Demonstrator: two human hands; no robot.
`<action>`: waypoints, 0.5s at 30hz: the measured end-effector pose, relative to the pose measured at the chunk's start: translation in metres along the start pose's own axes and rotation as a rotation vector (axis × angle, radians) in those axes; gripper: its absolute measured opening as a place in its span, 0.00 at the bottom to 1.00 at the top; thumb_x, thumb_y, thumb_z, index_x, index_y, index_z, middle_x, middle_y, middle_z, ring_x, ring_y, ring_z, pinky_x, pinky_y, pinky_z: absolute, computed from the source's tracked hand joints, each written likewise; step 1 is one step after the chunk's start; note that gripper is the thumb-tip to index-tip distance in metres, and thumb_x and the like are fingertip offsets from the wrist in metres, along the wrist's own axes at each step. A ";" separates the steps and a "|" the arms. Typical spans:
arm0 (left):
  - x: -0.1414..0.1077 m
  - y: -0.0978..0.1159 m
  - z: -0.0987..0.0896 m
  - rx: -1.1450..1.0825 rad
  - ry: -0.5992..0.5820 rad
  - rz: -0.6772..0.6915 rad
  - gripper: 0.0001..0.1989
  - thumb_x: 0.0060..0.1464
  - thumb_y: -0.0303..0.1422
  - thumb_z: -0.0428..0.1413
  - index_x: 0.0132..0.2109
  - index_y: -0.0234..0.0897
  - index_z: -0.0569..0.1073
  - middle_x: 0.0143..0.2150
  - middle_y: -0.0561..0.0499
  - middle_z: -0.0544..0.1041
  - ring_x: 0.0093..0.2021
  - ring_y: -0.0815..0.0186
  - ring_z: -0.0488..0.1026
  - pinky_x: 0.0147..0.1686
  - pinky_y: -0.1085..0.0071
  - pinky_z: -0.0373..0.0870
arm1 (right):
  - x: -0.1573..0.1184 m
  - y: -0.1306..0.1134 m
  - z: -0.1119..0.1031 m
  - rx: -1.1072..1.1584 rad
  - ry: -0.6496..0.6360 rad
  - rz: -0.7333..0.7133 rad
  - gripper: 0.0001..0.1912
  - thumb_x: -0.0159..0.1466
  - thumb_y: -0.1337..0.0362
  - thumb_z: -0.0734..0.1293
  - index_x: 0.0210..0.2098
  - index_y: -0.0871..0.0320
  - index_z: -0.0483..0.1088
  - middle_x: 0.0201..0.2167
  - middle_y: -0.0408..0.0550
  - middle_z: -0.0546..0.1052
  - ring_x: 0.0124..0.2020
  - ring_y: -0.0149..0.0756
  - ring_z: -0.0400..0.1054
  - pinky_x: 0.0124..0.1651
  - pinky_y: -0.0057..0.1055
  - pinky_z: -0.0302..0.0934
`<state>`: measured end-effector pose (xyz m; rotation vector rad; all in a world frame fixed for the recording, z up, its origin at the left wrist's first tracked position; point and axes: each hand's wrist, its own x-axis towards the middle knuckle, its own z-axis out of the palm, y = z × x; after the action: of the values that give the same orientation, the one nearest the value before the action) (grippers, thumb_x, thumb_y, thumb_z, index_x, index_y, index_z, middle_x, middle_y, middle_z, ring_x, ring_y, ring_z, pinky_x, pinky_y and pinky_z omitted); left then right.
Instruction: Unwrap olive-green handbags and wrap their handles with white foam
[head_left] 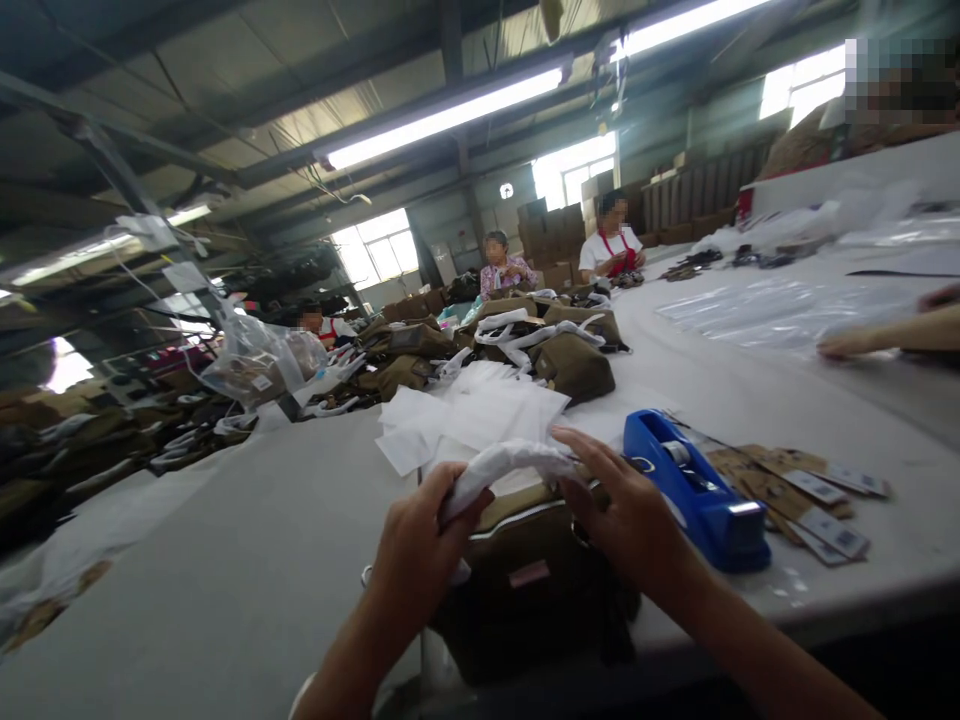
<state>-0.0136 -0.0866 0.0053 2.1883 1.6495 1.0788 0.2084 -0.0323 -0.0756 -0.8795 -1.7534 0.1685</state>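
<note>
A dark olive bag [525, 590] stands at the table's front edge, a small pinkish label on its front. Its handle [510, 462] arches above it, wrapped in white paper. My left hand [431, 530] is closed round the handle's left end. At the other end, my right hand [619, 500] touches the wrapped handle with its thumb below and fingers stretched out above. Just right of that hand lies a blue tape dispenser [694, 490]. White paper sheets [472, 410] are spread behind the bag.
Brown tags with white labels [802, 495] lie right of the dispenser. Olive bags [574, 365] are piled farther back. Another person's hand [851, 345] rests by clear plastic bags [757, 310] at the right. Several people work beyond the table [247, 560].
</note>
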 end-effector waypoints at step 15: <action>0.033 0.005 -0.012 -0.363 -0.232 -0.188 0.21 0.62 0.51 0.55 0.35 0.35 0.71 0.23 0.57 0.64 0.23 0.72 0.60 0.22 0.78 0.57 | -0.006 0.027 0.006 0.269 -0.184 0.126 0.17 0.66 0.62 0.69 0.55 0.53 0.74 0.55 0.50 0.78 0.55 0.43 0.73 0.60 0.39 0.67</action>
<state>-0.0138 -0.0618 0.0306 1.8111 1.3991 0.9446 0.2169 -0.0150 -0.0964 -0.7960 -1.7926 0.5702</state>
